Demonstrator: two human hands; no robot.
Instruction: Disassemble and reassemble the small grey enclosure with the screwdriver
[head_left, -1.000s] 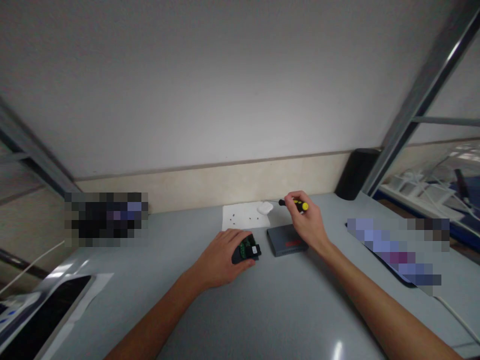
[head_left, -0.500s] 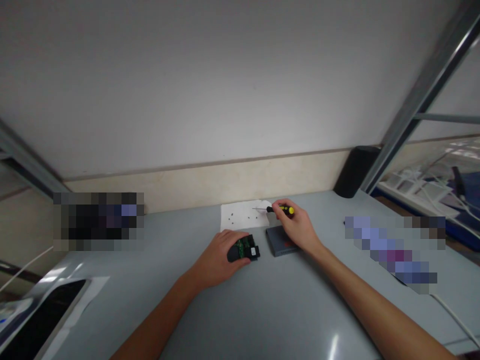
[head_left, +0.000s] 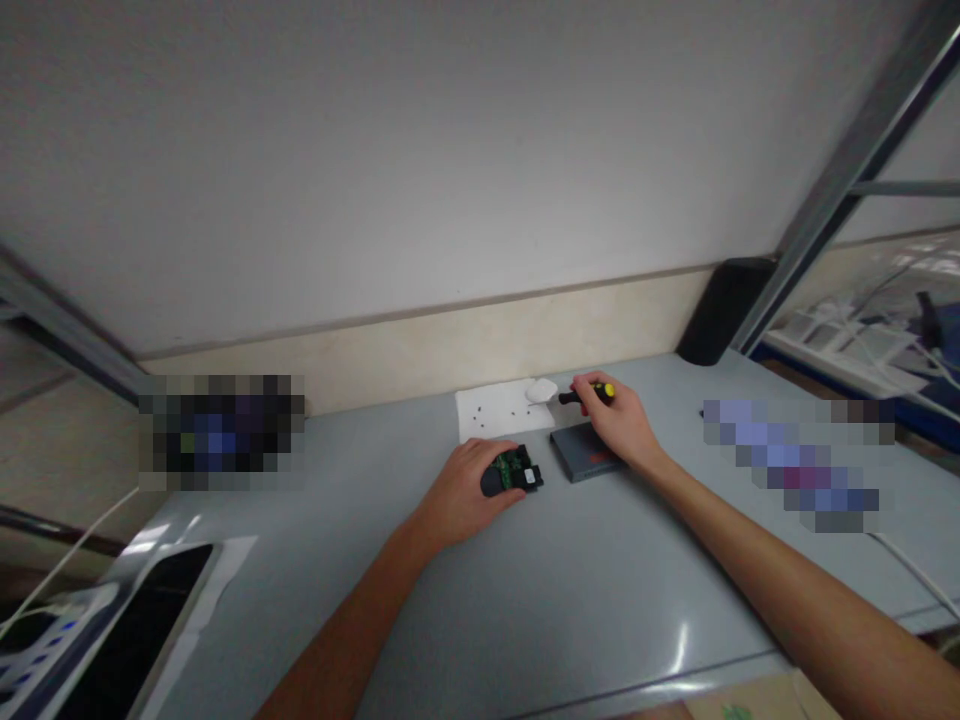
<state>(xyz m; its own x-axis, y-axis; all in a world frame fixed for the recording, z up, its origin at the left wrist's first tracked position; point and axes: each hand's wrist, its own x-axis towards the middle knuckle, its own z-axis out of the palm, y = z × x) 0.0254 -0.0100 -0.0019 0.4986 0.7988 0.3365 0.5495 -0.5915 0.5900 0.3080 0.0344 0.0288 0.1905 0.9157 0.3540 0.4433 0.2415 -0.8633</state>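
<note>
My left hand (head_left: 465,490) is wrapped round a small black device with an exposed green circuit board (head_left: 512,470), low over the grey table. Between the fingers and thumb of my right hand (head_left: 621,425) is a screwdriver (head_left: 606,391) with a black and yellow handle, pointing left. Its tip is hard to make out near a bright white rounded patch (head_left: 541,390) whose nature I cannot tell. Several tiny dark pieces, apparently screws, lie on a white paper (head_left: 495,412) behind my left hand. A flat dark grey box (head_left: 579,455) lies beneath my right hand, partly covered by it.
A black cylinder (head_left: 724,312) stands at the back right by the metal frame. Blurred-out items lie at the left and right, a white cable (head_left: 911,570) running from the right one. A dark-screened slab (head_left: 161,620) is at the front left. A wall closes off the back.
The view has shifted, so the table scene sits higher and further right. A bright white patch now shows by the screwdriver's tip. Both hands keep their holds.
</note>
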